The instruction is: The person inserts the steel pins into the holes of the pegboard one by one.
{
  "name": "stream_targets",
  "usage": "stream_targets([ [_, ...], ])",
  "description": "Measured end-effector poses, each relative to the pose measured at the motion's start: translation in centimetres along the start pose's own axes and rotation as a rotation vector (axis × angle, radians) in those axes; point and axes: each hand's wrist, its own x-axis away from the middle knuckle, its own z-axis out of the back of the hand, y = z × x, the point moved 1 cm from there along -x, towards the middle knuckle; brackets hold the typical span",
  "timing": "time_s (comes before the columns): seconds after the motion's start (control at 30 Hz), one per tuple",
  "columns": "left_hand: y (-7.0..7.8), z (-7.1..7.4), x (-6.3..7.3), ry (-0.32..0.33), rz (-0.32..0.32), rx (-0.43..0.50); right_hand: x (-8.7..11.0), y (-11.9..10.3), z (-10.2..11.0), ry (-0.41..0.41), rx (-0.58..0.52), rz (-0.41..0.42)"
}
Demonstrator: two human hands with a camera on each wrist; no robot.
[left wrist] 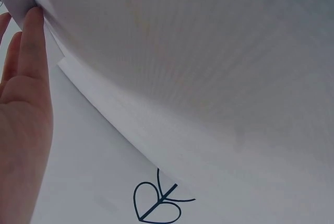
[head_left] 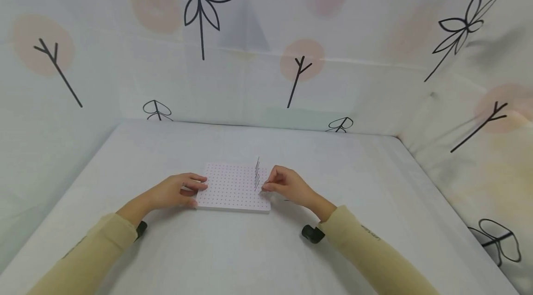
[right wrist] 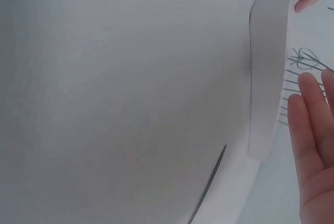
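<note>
A white board (head_left: pixel 233 188) with a grid of small dots lies on the table. Several thin dark needles (head_left: pixel 257 175) stand in a row near its right side. My right hand (head_left: pixel 289 186) pinches another needle between thumb and fingertips over the board's right part, close to that row; its lower end is too small to make out. Against the board's left edge rests my left hand (head_left: pixel 176 191), fingers loosely extended. In the right wrist view, the board's side (right wrist: pixel 269 72) and my right hand's fingers (right wrist: pixel 308 130) show near the upright needles.
One loose pointed needle (right wrist: pixel 210 182) lies on the white tabletop (head_left: pixel 233 248), right of the board. Patterned cloth walls (head_left: pixel 250 77) enclose the table's back and sides. Dark wrist devices (head_left: pixel 312 234) sit under both sleeves.
</note>
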Motion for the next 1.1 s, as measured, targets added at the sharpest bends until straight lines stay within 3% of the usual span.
stream_targets([
  [0.4,0.0,0.1,0.1,-0.006,-0.018,0.017,-0.7,0.4,-0.7,-0.021,0.005,0.011],
  [0.7,0.0,0.1,0.0,-0.006,-0.02,0.008,-0.2,-3.5,-0.9,-0.012,0.048,-0.043],
  [0.8,-0.1,0.1,-0.1,-0.008,-0.026,-0.002,-0.3,-3.4,-0.9,-0.009,0.046,-0.057],
  [1.1,-0.2,0.0,0.0,-0.003,-0.004,-0.024,-1.1,0.0,-1.0,0.014,0.047,-0.071],
])
